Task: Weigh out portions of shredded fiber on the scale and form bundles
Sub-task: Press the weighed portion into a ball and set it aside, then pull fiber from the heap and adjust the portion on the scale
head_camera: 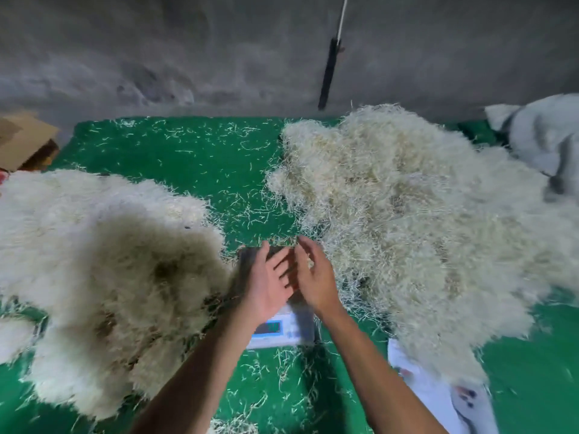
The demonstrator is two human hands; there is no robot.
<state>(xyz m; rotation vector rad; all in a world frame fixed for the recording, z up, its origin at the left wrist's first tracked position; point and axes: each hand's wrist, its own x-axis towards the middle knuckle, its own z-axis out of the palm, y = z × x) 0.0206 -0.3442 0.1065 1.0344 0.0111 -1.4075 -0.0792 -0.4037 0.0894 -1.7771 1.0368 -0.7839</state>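
Left hand [266, 281] hovers palm-open over the scale [279, 311], grip empty. Right hand [313, 277] sits beside it, fingers loosely curved; a few strands may lie in its grip, but blur prevents confirmation. Scale platform appears bare. Loose fiber pile [423, 230] lies right, a second fiber mass [103, 261] left on the green worktop [200, 170]. Judged between portions: weighing and bundling remain.

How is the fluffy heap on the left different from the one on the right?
The left heap looks paler and softer, with a dark shadowed hollow in it; the right heap is more yellowish, with coarser, more distinct strands. The right heap reaches back toward the wall, while the left heap lies nearer the camera. Both are shredded fiber lying on the green mat, flanking the scale.
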